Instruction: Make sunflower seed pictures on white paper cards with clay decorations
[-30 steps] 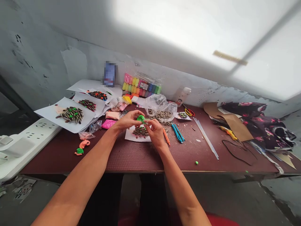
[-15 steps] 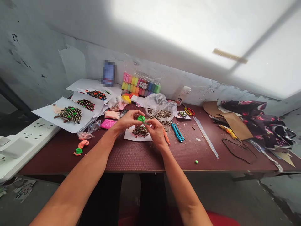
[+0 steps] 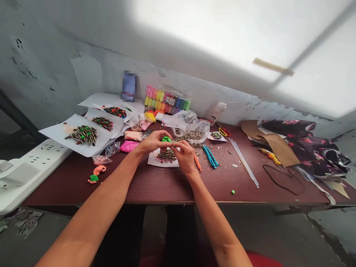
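Observation:
Green clay in a clear wrapper (image 3: 166,139) is held up between both hands above the table. My left hand (image 3: 154,142) is closed round its left side. The fingers of my right hand (image 3: 183,152) pinch the wrapper's edge on the right. Below them lies a white card (image 3: 152,160) bearing a seed hedgehog (image 3: 167,155) with green bits, partly hidden by my right hand. An orange pen (image 3: 197,162) is beside my right hand. A small green ball (image 3: 233,192) sits near the table's front edge.
Hedgehog sheets (image 3: 102,142) and a power strip (image 3: 41,155) are at left. Behind are clay packs (image 3: 167,100) and a bag of seeds (image 3: 191,133). To the right lie a blue cutter (image 3: 210,155), scissors (image 3: 224,131), glue sticks (image 3: 244,163), a glue gun (image 3: 270,156) and flowered cloth (image 3: 314,148).
My fingers have shifted slightly on the wrapper, and less of the green clay shows between them. The view has moved very slightly.

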Demonstrator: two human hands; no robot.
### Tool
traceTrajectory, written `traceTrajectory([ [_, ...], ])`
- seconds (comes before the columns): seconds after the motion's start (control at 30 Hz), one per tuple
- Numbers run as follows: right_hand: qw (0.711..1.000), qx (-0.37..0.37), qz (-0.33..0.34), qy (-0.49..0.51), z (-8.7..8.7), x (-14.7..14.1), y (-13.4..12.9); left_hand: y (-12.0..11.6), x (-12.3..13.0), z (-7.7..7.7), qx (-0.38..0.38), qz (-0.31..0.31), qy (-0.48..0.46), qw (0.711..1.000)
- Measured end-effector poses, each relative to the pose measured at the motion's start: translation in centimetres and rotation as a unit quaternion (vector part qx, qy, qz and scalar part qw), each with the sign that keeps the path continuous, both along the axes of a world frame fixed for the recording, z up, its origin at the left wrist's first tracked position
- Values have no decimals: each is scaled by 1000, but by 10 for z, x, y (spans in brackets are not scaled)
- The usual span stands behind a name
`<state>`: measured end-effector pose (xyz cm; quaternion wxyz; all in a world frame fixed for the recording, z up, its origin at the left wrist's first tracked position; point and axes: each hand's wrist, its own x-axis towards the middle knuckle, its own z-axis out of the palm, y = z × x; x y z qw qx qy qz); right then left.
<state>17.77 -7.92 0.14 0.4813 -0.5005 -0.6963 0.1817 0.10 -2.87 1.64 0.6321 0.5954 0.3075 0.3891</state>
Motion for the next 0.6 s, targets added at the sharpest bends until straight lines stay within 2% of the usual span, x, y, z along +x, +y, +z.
traceTrajectory([
  [0.1,1000,12,0,1,-1,0,0,2,0,-2,0,2,-10,1000],
  [0.2,1000,-12,16,8,-1,1,1,3,1,-4,3,6,-3,1000],
  [0.33,999,-21,2,28,-1,0,1,3,5,-6,6,11,-6,1000],
  [0.6,997,33,-35,60,2,-10,-4,-1,10,-1,35,33,-12,999],
])
